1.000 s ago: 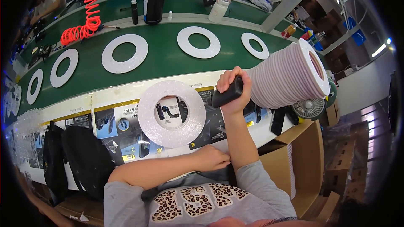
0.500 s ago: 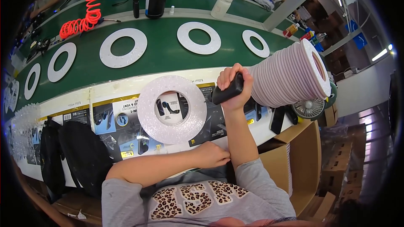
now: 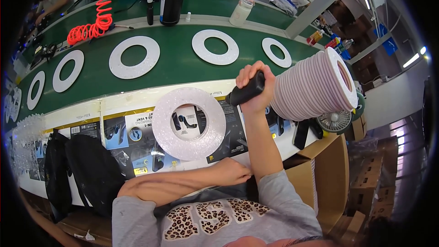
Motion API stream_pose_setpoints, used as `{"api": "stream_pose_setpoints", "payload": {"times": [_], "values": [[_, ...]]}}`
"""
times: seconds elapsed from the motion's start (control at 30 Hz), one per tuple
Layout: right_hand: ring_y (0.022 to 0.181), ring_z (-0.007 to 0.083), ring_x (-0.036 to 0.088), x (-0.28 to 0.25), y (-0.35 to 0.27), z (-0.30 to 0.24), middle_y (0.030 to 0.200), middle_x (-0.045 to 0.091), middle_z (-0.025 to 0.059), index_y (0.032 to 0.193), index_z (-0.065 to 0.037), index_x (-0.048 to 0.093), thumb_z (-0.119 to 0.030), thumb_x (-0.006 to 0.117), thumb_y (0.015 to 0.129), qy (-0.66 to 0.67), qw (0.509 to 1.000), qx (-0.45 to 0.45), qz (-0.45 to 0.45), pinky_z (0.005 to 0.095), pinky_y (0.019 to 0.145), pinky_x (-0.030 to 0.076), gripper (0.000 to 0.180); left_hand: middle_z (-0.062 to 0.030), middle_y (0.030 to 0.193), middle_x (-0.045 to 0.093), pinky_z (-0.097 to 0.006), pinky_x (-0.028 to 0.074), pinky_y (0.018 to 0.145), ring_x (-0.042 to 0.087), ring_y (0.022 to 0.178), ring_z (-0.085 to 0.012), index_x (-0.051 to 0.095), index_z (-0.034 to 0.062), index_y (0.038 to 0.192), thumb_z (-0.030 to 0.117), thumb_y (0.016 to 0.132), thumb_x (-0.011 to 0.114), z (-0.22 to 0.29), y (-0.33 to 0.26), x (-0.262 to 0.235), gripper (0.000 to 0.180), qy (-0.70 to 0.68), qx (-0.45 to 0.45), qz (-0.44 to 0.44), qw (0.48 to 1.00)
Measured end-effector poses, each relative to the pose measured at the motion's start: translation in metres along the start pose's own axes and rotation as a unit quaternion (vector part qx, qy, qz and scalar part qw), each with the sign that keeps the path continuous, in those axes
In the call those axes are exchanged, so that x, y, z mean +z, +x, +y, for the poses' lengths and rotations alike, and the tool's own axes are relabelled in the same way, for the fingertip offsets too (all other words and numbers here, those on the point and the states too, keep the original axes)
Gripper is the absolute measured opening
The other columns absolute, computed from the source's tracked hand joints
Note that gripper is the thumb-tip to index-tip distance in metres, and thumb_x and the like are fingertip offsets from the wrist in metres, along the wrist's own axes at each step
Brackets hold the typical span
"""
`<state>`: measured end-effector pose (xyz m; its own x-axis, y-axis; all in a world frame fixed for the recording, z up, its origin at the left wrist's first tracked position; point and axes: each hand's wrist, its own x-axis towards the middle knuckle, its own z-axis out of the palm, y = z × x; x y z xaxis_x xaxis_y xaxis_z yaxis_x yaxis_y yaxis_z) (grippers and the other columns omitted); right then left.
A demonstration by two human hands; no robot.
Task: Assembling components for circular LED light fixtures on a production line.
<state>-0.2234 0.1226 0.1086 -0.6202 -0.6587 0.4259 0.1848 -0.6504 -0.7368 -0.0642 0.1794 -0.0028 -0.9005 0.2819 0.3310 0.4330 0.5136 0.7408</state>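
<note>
My right hand [image 3: 256, 82] is raised over the bench, its fingers wrapped round a small black bottle [image 3: 247, 90] whose narrow end points left. Below and left of it, a white speckled ring [image 3: 165, 135] lies flat on printed sheets [image 3: 121, 136], and the print shows through its hole. More rings seem to lie under it, but I cannot tell for sure. Near the front edge my left hand [image 3: 234, 172] is curled closed beside my right forearm; what it holds, if anything, is hidden. Several single white rings, one of them the ring [image 3: 118, 68], lie spaced along the green belt.
A long roll of stacked white rings [image 3: 308, 84] leans at the right, by a small fan [image 3: 335, 121] and a phone [image 3: 300, 135]. Black sleeves [image 3: 93, 167] lie at the left. An open carton [image 3: 333, 174] stands below right. A large black bottle [image 3: 172, 2] stands behind the belt.
The black bottle has tilted in my right hand, so its narrow end now shows at the left. The white rings on the belt have barely shifted. My left hand stays closed.
</note>
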Motion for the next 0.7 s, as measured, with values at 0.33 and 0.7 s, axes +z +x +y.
{"api": "stream_pose_setpoints", "payload": {"times": [0.33,0.7], "values": [[0.048,0.0129,0.039,-0.002,0.016,0.024,0.053,0.039,0.004,0.068,-0.007,0.039,-0.034,0.035,0.094,-0.039,0.999,0.02,-0.007,0.0247,0.047,0.035,0.037,-0.0075,0.068,0.06,-0.039,0.048,0.052,0.06,0.062,-0.0275,0.057,0.0077,0.074,0.025,0.085,0.053,-0.004,-0.001,0.004,0.021,-0.01,0.009,0.006,1.0],[0.047,0.0122,0.038,-0.002,0.019,0.028,0.051,0.038,0.0033,0.067,-0.008,0.039,-0.035,0.036,0.093,-0.052,0.998,0.044,0.001,0.0243,0.046,0.035,0.038,-0.0076,0.068,0.06,-0.039,0.049,0.053,0.061,0.063,-0.0277,0.057,0.0077,0.075,0.024,0.085,0.054,-0.004,0.0,0.004,0.02,0.0,0.011,0.003,1.0]]}}
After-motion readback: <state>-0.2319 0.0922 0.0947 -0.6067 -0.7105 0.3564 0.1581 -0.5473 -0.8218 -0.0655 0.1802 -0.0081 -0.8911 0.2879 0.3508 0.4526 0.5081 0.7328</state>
